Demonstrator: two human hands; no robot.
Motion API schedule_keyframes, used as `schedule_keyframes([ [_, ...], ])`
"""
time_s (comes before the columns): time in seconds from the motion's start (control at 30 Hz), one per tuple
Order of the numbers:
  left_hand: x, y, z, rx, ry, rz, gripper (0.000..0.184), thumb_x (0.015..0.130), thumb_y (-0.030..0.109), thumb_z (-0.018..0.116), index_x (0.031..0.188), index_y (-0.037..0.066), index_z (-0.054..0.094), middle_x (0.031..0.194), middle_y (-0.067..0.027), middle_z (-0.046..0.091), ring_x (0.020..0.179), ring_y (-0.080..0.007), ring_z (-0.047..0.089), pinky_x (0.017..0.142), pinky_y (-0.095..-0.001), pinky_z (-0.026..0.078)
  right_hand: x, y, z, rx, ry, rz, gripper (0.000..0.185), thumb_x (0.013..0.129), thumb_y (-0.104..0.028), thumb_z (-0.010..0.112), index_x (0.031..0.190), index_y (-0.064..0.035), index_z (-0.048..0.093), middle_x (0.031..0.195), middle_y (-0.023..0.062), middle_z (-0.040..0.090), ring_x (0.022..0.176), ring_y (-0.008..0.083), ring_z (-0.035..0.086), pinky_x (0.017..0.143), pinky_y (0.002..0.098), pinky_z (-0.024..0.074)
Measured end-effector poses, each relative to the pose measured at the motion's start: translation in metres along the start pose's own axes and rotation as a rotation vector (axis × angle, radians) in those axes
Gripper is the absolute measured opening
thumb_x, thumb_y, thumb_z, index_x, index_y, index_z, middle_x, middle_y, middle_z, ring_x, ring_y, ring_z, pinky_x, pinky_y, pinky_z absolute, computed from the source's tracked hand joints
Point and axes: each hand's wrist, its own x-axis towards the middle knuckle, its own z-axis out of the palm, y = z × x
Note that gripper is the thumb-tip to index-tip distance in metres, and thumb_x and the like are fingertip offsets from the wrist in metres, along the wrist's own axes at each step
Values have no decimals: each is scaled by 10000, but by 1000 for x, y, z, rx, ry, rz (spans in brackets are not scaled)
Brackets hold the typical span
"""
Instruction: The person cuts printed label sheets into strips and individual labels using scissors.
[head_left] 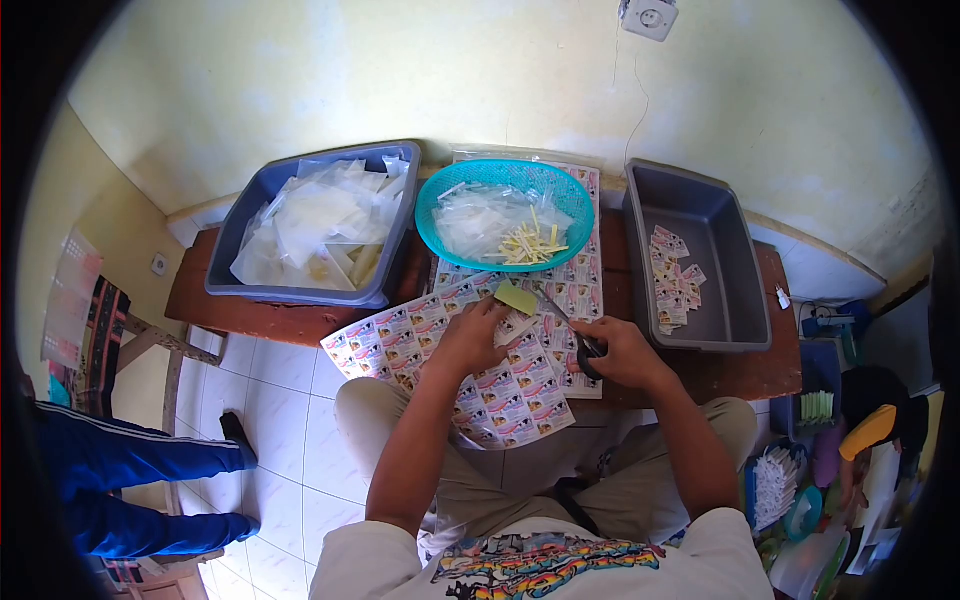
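My left hand [470, 338] is closed on a printed label sheet [515, 395] that hangs over the bench edge toward my lap. A small plain yellow-green piece [516, 297] sticks up at its fingertips; whether it belongs to the sheet I cannot tell. In my right hand [622, 352] is a pair of scissors [588, 358] with black handles, blades pointing up and left toward that piece. More printed sheets [585, 275] lie beneath, on the bench. Just beyond my hands stands a turquoise basket [432, 232] with clear plastic pieces and thin yellowish strips.
A grey tub [385, 285] of plastic bags stands left on the brown wooden bench [700, 378]. In the right grey tub [715, 300] lie cut labels [675, 280]. A person in blue trousers [150, 470] is at left; another person [870, 425] is at lower right near containers.
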Motion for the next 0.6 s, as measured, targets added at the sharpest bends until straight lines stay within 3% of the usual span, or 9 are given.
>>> schedule_keyframes([
  [0.2, 0, -8, 7, 88, 32, -13, 708, 761, 232, 877, 1419, 87, 658, 1572, -198, 535, 1424, -388, 531, 1153, -505, 481, 3, 26, 24, -132, 126, -154, 668, 743, -30, 816, 1400, -100, 719, 1107, 200, 688, 1010, 381, 713, 922, 425, 582],
  [0.6, 1, -7, 12, 155, 35, -42, 687, 805, 274, 871, 1431, 104, 646, 1583, -173, 529, 1447, -374, 501, 1165, -549, 443, 3, 17, 39, -341, 107, 1, 748, 772, -105, 813, 1495, -178, 632, 1283, 168, 632, 1142, 379, 700, 994, 474, 596],
])
